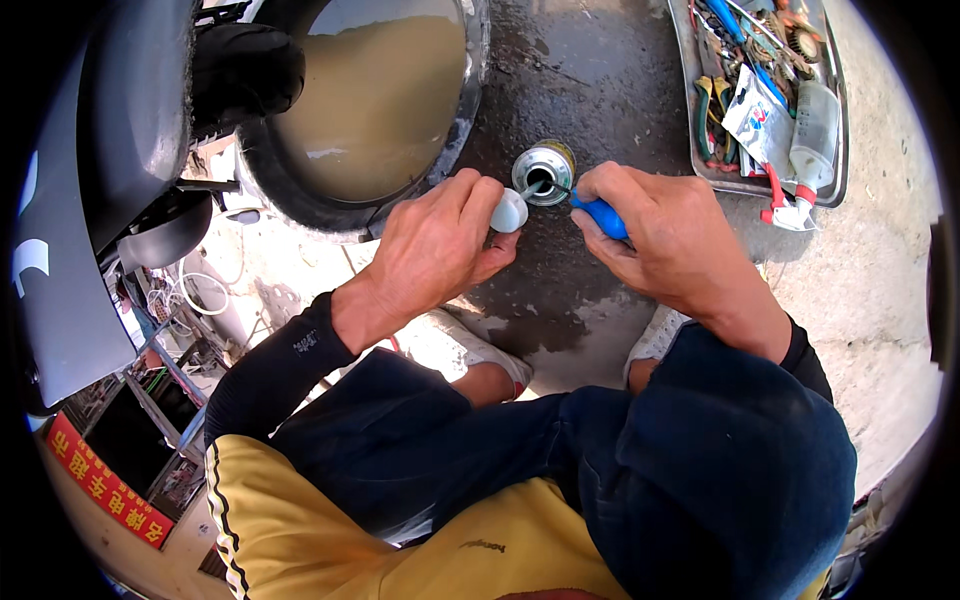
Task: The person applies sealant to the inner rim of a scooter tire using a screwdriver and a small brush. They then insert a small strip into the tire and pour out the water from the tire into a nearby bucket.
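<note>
At your far left, a dark, glossy, curved panel [55,270] is cut off by the black rim of the view. Below it, a red rectangular sign with yellow characters [108,482] hangs tilted in the picture. A thin white hose [207,308] loops over the ground beside a round black tub [479,65] of murky brown water, whose far edge runs out of view.

Your left hand [435,240], its black sleeve bearing small pale print, pinches a smooth, round white cap [511,211] between thumb and fingers. A pale stem runs from the cap to the can's mouth; its end is hard to make out. The shiny cylindrical metal can with a yellowish side [548,165] stands open on the dark, wet floor [610,90], just beyond and between your hands; its label is too foreshortened to read.

Your right hand [660,230] is closed around a blue-handled tool [603,217], its thin dark shaft pointing at the opening, the tip lost in shadow.

Farther right, a metal tray [689,95], cut off at the top, carries pliers with yellow-and-green handles [722,110], a crinkled white packet with red and blue print [757,118] and a translucent plastic spray bottle with a red-and-white trigger [815,125].
</note>
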`<state>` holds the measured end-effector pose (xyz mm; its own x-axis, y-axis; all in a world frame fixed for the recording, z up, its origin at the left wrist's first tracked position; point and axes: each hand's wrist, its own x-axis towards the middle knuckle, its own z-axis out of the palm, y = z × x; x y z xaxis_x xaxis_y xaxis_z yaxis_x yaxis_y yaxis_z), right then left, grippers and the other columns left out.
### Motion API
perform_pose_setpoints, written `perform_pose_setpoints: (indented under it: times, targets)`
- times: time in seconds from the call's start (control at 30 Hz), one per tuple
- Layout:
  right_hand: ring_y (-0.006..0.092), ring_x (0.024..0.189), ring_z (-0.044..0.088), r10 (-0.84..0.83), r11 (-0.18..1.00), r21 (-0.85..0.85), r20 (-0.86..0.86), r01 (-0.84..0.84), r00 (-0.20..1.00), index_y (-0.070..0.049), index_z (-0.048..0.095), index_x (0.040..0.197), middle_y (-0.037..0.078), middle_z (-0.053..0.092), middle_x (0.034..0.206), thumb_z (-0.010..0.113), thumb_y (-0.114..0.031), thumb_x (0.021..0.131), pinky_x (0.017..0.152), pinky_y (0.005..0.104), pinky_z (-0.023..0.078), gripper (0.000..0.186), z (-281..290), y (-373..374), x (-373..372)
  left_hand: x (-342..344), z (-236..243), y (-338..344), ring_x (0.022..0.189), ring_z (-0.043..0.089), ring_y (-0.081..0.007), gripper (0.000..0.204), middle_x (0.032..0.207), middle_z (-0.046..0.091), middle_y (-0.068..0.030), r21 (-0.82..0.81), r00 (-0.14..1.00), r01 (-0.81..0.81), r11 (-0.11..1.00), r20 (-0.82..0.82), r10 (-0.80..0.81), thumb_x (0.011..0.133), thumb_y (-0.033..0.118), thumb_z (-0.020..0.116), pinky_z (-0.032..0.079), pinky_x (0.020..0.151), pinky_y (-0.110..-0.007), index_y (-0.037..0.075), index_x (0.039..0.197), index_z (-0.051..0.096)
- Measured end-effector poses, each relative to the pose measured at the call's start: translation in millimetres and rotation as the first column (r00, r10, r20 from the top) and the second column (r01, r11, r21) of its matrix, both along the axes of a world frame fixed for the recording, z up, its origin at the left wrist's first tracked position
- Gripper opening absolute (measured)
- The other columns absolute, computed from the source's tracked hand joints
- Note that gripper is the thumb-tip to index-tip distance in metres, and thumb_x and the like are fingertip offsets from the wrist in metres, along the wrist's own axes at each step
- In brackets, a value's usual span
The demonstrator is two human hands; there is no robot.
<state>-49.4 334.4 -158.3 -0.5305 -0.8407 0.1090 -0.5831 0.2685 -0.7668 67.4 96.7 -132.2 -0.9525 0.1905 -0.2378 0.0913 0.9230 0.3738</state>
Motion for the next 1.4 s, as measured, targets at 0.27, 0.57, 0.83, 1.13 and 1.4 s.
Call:
perform_pose_setpoints:
  times: [0.27, 0.57, 0.83, 1.13, 1.4]
  targets:
    - [0.0376, 0.075, 0.073, 0.212, 0.967, 0.189, -0.233, -0.17, 0.949, 0.0, 0.058, 0.101, 0.017, 0.071, 0.086, 0.07, -0.006, 0.082, 0.06, 0.0445, 0.058, 0.023, -26, -42, 2, 6, 13, 2, 0.08, 0.069, -0.0358, 0.045, 0.096, 0.064, -0.0133, 0.044, 0.996, -0.03, 0.999, -0.081, 0.034, 0.076, 0.01, 0.086, 0.057, 0.066, -0.042, 0.002, 0.111, 0.059]
    - [0.0425, 0.08, 0.069, 0.0, 0.988, 0.156, 0.063, -0.01, 0.998, -0.005, 0.053, 0.103, 0.018, 0.068, 0.086, 0.072, -0.011, 0.089, 0.068, 0.0516, 0.053, 0.025, 12, -6, -2, -3, -1, 1, 0.081, 0.07, -0.0347, 0.043, 0.098, 0.063, -0.0134, 0.029, 0.998, -0.036, 0.999, -0.047, 0.038, 0.081, 0.014, 0.085, 0.057, 0.065, -0.043, 0.003, 0.112, 0.058]
    - [0.0304, 0.093, 0.072, -0.276, 0.961, 0.092, 0.398, 0.262, 0.875, -0.005, 0.065, 0.121, 0.015, 0.074, 0.1, 0.073, -0.009, 0.094, 0.083, 0.0378, 0.054, 0.028, -3, 48, 5, -10, -23, 5, 0.082, 0.07, -0.0362, 0.05, 0.103, 0.065, -0.0163, 0.053, 0.998, -0.006, 0.999, -0.063, 0.01, 0.088, 0.014, 0.08, 0.057, 0.068, -0.046, 0.002, 0.129, 0.054]
    - [0.0097, 0.09, 0.062, 0.012, 0.912, -0.231, 0.84, 0.338, 0.542, -0.002, 0.07, 0.123, 0.003, 0.072, 0.104, 0.072, -0.023, 0.101, 0.079, 0.0278, 0.052, 0.03, -8, -20, -9, 21, 32, -39, 0.081, 0.068, -0.0133, 0.047, 0.103, 0.07, -0.0096, 0.063, 0.967, -0.253, 0.965, 0.004, 0.253, 0.094, 0.013, 0.08, 0.058, 0.068, -0.029, 0.003, 0.134, 0.06]
    - [0.0213, 0.086, 0.068, 0.003, 0.885, -0.384, 0.57, 0.263, 0.822, -0.001, 0.072, 0.118, 0.015, 0.074, 0.098, 0.071, -0.026, 0.101, 0.081, 0.0356, 0.055, 0.03, 6, -124, -20, 26, 58, -88, 0.094, 0.067, -0.0116, 0.043, 0.11, 0.071, -0.0093, 0.295, 0.706, -0.673, 0.678, -0.013, 0.708, 0.104, 0.019, 0.071, 0.057, 0.082, -0.027, -0.003, 0.137, 0.054]
